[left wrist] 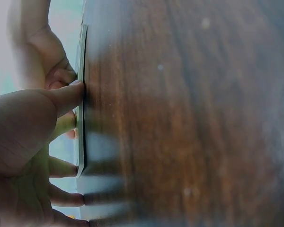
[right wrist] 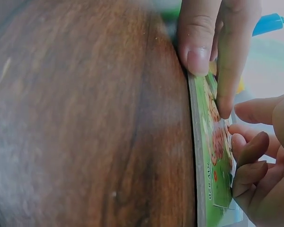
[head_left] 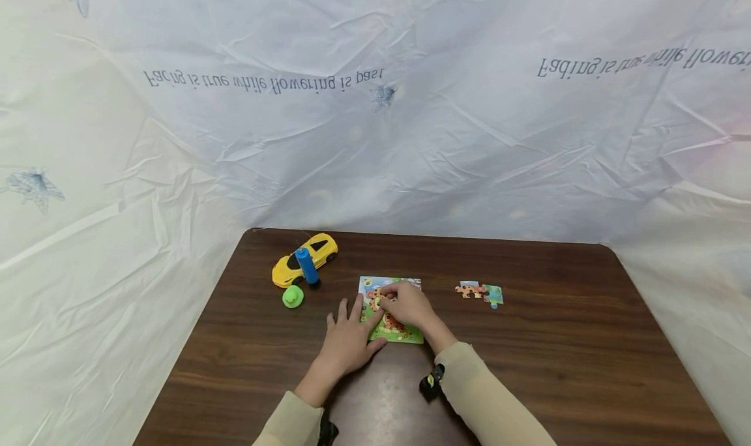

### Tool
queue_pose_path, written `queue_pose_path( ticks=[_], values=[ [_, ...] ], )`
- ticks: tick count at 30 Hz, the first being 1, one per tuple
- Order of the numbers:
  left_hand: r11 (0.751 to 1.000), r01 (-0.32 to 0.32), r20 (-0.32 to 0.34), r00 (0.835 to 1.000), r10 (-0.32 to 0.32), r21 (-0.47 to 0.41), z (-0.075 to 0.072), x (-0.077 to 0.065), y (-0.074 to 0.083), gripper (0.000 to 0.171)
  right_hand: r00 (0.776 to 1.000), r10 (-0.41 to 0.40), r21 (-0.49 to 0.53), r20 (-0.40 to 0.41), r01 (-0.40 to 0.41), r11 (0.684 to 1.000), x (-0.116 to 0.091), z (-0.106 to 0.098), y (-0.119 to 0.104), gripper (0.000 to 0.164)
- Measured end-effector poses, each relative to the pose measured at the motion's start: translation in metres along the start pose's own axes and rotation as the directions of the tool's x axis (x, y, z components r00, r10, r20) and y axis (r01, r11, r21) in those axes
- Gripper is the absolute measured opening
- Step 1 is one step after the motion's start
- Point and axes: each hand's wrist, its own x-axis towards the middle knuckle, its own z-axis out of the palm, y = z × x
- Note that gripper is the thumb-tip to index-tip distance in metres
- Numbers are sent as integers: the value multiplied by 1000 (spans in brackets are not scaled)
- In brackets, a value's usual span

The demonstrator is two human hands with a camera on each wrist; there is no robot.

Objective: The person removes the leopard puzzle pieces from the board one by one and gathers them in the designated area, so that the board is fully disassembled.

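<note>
Two hands meet over one jigsaw puzzle board (head_left: 397, 332), which lies flat on the table (head_left: 575, 355) directly beneath the fingers of both.

Left hand (head_left: 346, 341): fingers spread. Thumb rests at the near edge of the board; the index finger reaches onto its printed face. The remaining fingers lie along and beyond its left side, the outermost clear of it.

Right hand (head_left: 413, 306): fingers bent down over the upper middle of the board, thumb and index close together just ahead of the left index fingertip. Whether a piece is pinched between them cannot be told; the fingers hide the spot.

Governing relation: a small cluster of jigsaw pieces (head_left: 494, 294) lies to the right of the right fingers, off the board and well apart from it. Its long axis runs left to right, away from those fingers. The right hand is plainly the nearer; the left is on the far side of the board from it. The board itself appears close to square, with no marked long axis.

Left of and beyond the left fingers: a small green toy (head_left: 293, 297), a blue cylinder (head_left: 306, 263) and a yellow toy car (head_left: 286, 275), none touched by either hand.
</note>
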Motion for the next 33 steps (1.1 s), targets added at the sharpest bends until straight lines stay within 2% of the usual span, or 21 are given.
queue_pose_path(
  ticks=[10, 22, 27, 33],
  values=[
    [1000, -3, 2, 1000, 3, 13, 1, 0, 0, 64, 1000, 27, 106, 2, -27, 994, -2, 1, -1, 29],
    [1000, -16, -4, 1000, 16, 16, 1, 1, -1, 65, 1000, -14, 166, 8, 13, 986, -4, 2, 1, 32],
    [1000, -17, -11, 1000, 17, 9, 0, 1, -1, 64, 998, -39, 157, -40, 45, 986, -3, 6, 1, 27],
    [1000, -11, -7, 1000, 11, 11, -1, 0, -1, 64, 995, -8, 139, -103, 23, 990, 1, 12, 0, 22]
  ],
)
